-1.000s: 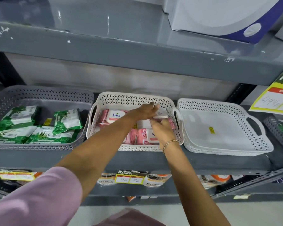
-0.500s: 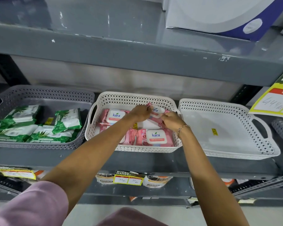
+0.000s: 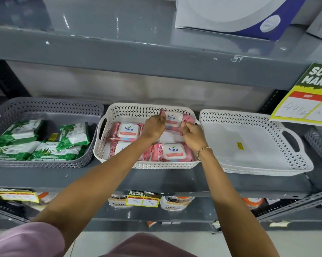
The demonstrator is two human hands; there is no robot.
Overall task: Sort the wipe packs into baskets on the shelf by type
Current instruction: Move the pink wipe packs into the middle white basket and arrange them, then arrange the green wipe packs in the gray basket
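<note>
A pink kara wipe pack (image 3: 173, 118) is tilted up against the back wall of the middle cream basket (image 3: 147, 165). My left hand (image 3: 153, 127) pinches its left edge and my right hand (image 3: 192, 134) pinches its right edge. Other pink packs lie flat in this basket: one at back left (image 3: 127, 130), one at front right (image 3: 173, 152), one at front left partly hidden by my left arm. The grey basket (image 3: 45, 108) on the left holds several green wipe packs (image 3: 73, 135). The white basket (image 3: 258, 169) on the right holds only a small yellow sticker.
A grey shelf board (image 3: 156, 58) hangs low above the baskets, with a white and blue box (image 3: 230, 15) on it. A yellow price sign (image 3: 304, 101) hangs at the right. Another basket's edge (image 3: 319, 145) shows at far right. Jars and price tags (image 3: 143, 200) fill the shelf below.
Both hands have lifted the pink pack from the basket's middle and raised it toward the back wall, tilting it upright. The front right pack, covered before, is now uncovered.
</note>
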